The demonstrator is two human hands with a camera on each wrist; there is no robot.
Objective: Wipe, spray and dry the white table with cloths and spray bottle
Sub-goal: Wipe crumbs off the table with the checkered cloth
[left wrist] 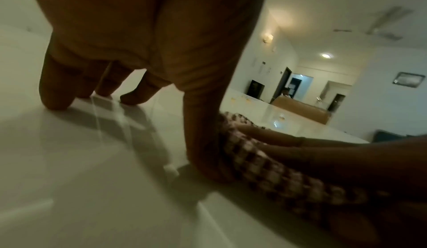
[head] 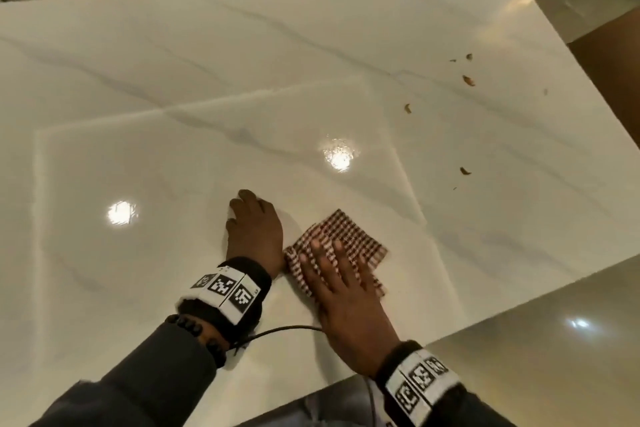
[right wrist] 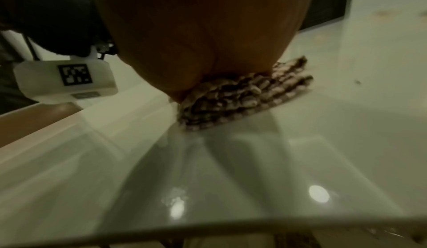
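The white marble table (head: 242,80) fills the head view. A brown-and-white checked cloth (head: 349,232) lies folded near the table's front edge. My right hand (head: 341,284) presses flat on it with straight fingers, covering its near half. From the right wrist the cloth (right wrist: 242,91) bunches under the palm (right wrist: 203,33). My left hand (head: 254,229) stands just left of the cloth, propped on its fingertips on the bare table and holding nothing. In the left wrist view its thumb (left wrist: 203,142) touches the cloth's edge (left wrist: 265,169). No spray bottle is in view.
Several brown crumbs (head: 468,80) lie scattered on the table's right side, one (head: 465,170) closer to the cloth. A black cable (head: 287,329) runs between my wrists. The table's front edge (head: 485,315) drops to a glossy floor. A brown surface (head: 616,80) stands beyond the right edge.
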